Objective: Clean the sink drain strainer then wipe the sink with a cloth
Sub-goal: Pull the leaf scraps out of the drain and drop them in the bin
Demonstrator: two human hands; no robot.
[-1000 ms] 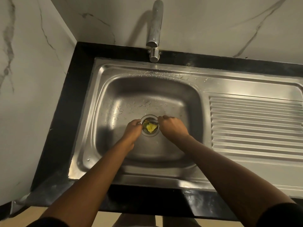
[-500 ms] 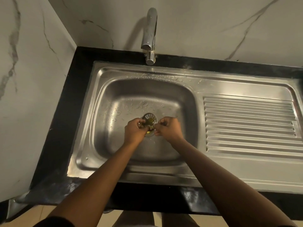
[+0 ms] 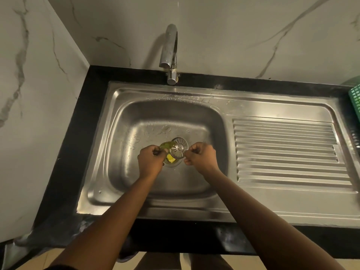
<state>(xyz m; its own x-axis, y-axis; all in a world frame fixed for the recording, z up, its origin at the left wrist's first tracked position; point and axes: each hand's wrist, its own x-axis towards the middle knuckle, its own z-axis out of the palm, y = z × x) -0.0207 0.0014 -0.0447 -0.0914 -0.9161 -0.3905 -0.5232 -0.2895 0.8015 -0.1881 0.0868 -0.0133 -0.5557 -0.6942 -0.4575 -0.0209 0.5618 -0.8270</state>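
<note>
At the bottom of the sink basin (image 3: 136, 117), the strainer (image 3: 178, 148) sits tilted over the drain hole (image 3: 172, 165), where a yellow scrap (image 3: 171, 157) lies. The left hand (image 3: 151, 162) clutches a green scrap (image 3: 165, 145) beside it; the right hand (image 3: 202, 158) is curled at the strainer's right rim, grip unclear

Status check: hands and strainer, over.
Left hand pinching green scrap. Right hand curled beside round metal strainer, grip unclear. Yellow scrap lies beside strainer.
</note>
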